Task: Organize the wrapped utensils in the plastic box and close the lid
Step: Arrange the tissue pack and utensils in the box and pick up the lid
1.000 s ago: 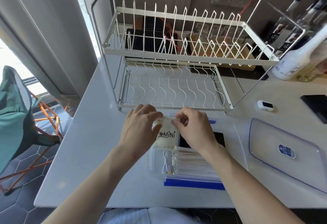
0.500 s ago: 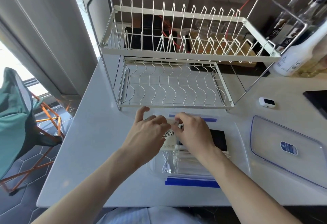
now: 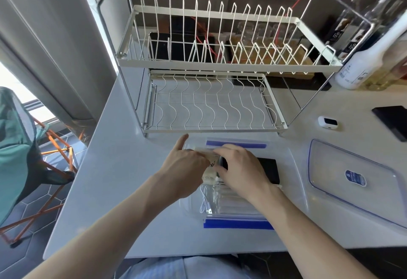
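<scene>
The plastic box (image 3: 193, 209) sits on the counter just in front of the dish rack (image 3: 211, 102), open, with wrapped utensils (image 3: 233, 204) lying inside. Both hands meet over its far end: the left hand (image 3: 185, 166) and right hand (image 3: 240, 168) pinch a small packet (image 3: 210, 172) between them. Packing looks nearly done; the lid (image 3: 352, 175), right of the box, is not yet on.

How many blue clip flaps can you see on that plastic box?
2. One blue flap lies along the far edge of the plastic box, just before the dish rack; the other blue flap runs along the near edge. The hands could hide more.
</scene>
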